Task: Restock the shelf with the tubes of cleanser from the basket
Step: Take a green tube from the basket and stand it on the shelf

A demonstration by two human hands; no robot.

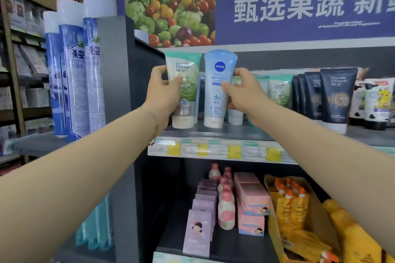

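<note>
A person's left hand (163, 92) grips an upright green tube (183, 87), right hand (243, 89) an upright blue tube (218, 89), caps down at the shelf (213, 132) front edge.

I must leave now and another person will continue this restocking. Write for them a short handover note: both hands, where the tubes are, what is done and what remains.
Left hand: grips the green tube, upright, cap down, at the front left end of the top shelf.
Right hand: grips the blue tube, upright, cap down, just right of the green one.
Whether the caps touch the shelf is unclear.
On the shelf: more green tubes and dark tubes further right.
Left: set both down, let go, fetch more. The basket is not in view, so the number remaining is unknown.
</note>
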